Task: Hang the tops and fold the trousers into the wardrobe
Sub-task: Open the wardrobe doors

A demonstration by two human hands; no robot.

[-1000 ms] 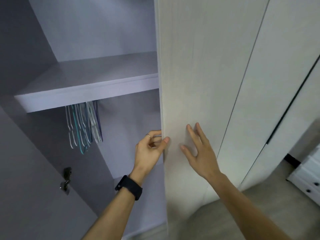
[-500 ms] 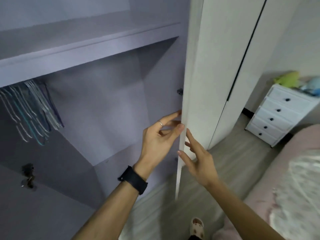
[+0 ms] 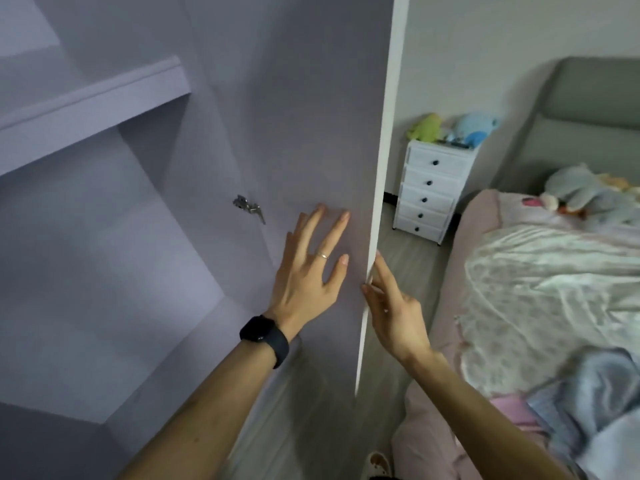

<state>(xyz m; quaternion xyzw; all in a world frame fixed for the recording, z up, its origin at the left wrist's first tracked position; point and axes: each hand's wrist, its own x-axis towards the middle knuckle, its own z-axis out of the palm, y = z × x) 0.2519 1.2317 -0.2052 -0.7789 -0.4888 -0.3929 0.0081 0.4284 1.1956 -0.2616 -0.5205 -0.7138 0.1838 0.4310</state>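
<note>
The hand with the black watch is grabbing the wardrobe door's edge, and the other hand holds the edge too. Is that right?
Not quite. In the head view the left hand, with the black watch, lies flat, fingers straight, on the inside face of the wardrobe door. The right hand does hold the edge.

Open door (image 3: 304, 116) bars the right; space under shelf (image 3: 93, 105) seemingly free.
</note>
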